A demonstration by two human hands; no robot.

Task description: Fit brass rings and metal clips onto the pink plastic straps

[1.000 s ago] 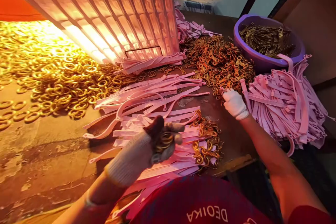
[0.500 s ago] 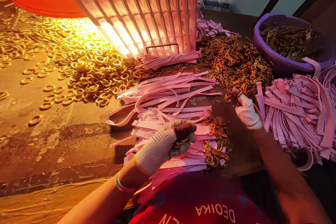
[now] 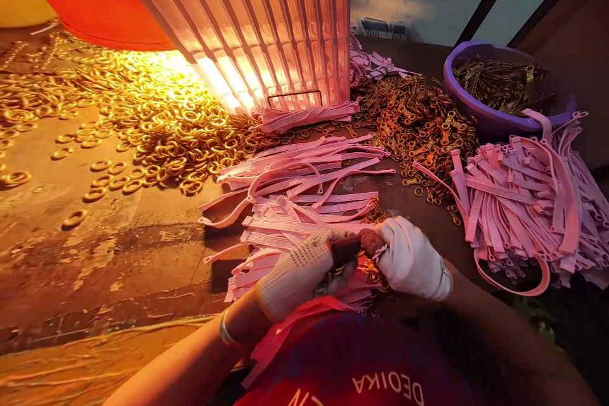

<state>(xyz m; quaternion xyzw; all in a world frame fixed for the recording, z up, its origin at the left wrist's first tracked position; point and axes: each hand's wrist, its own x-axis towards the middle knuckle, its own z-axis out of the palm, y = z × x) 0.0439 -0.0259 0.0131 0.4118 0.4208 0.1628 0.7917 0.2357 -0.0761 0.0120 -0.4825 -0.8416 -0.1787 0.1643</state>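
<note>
Left hand [image 3: 302,276], right hand [image 3: 413,260]: meeting, curled; can't tell what either grip holds.
Pink straps [image 3: 285,219]: on counter [image 3: 152,216], partly under hands.
Handling: probably light, floppy; pinch near ends.

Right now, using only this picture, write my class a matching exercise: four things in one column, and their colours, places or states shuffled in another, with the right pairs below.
Things
1. Basin
2. Loose gold rings
3. Gloved right hand
4. Heap of pink straps

Descriptions
A. Reaching the picture's right edge
B. Fingertips close to those of the left hand
C. Purple, with metal pieces inside
D. Scattered and piled on the picture's left side

Right pairs
1-C, 2-D, 3-B, 4-A
</note>
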